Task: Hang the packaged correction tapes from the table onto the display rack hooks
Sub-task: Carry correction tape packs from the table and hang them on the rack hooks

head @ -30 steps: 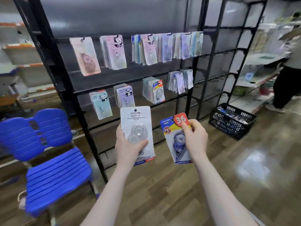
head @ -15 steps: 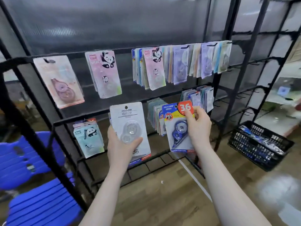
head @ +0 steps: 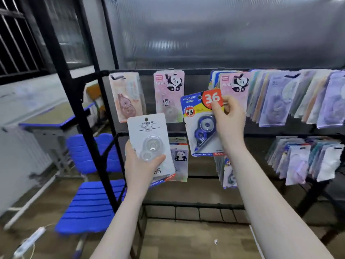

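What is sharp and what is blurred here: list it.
Head view: the white pack in the left hand and the blue pack in the right hand read sharply; hanging packs at right smear with motion blur; glare streaks the panel above; rack posts bow from wide-angle distortion.

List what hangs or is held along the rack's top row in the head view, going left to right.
Peach pack → pink panda pack → blue pack marked 36, pinched by the right hand → second pink panda pack → crowded row of pale purple packs.
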Demonstrator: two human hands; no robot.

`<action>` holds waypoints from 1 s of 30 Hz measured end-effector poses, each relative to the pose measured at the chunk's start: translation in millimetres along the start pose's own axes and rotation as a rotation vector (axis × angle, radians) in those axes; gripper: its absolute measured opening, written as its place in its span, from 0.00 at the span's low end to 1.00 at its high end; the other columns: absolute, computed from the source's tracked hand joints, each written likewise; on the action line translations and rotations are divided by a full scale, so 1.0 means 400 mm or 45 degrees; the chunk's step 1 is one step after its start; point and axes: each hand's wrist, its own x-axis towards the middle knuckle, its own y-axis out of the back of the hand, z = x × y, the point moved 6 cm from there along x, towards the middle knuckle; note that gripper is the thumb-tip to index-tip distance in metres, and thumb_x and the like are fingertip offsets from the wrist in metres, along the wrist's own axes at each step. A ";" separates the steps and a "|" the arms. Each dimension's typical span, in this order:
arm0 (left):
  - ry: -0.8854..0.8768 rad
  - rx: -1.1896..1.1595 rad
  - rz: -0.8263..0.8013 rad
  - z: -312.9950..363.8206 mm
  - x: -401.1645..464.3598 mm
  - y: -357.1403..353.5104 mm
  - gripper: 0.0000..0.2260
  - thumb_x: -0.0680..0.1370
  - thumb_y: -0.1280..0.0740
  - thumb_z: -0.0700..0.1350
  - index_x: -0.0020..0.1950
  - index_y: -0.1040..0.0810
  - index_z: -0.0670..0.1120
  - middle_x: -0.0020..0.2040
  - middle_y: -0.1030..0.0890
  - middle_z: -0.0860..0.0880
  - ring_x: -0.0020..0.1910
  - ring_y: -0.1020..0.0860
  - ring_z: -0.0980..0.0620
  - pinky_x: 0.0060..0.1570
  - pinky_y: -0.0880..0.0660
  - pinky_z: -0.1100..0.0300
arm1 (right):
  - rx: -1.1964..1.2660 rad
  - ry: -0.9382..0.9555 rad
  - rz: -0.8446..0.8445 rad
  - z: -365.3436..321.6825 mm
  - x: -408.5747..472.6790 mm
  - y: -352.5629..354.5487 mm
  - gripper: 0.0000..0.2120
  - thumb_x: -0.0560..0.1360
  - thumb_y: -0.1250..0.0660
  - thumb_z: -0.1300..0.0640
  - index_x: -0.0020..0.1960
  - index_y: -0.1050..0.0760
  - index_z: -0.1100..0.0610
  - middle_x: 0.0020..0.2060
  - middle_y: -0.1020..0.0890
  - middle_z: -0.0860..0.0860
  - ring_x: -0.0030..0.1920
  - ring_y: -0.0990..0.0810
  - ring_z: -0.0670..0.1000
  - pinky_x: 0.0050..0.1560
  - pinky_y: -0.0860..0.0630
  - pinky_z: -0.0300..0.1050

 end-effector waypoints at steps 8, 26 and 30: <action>-0.039 -0.049 0.063 0.018 0.045 0.091 0.37 0.65 0.21 0.39 0.70 0.35 0.50 0.57 0.25 0.58 0.58 0.25 0.53 0.49 0.30 0.60 | 0.087 0.143 -0.089 -0.103 0.068 -0.154 0.04 0.79 0.38 0.56 0.49 0.28 0.56 0.39 0.22 0.42 0.42 0.21 0.40 0.43 0.23 0.39; -0.069 -0.055 0.051 0.017 0.121 0.121 0.36 0.66 0.21 0.40 0.69 0.35 0.51 0.55 0.28 0.61 0.56 0.26 0.57 0.45 0.32 0.69 | 0.098 0.086 -0.097 -0.065 0.117 -0.224 0.05 0.79 0.38 0.54 0.53 0.30 0.53 0.47 0.21 0.43 0.47 0.19 0.40 0.40 0.22 0.32; -0.057 -0.054 0.048 0.015 0.122 0.122 0.36 0.67 0.21 0.39 0.69 0.35 0.50 0.55 0.28 0.59 0.54 0.27 0.60 0.43 0.33 0.74 | 0.049 0.131 -0.087 -0.087 0.125 -0.234 0.07 0.79 0.37 0.53 0.54 0.29 0.54 0.47 0.22 0.43 0.45 0.20 0.39 0.40 0.23 0.29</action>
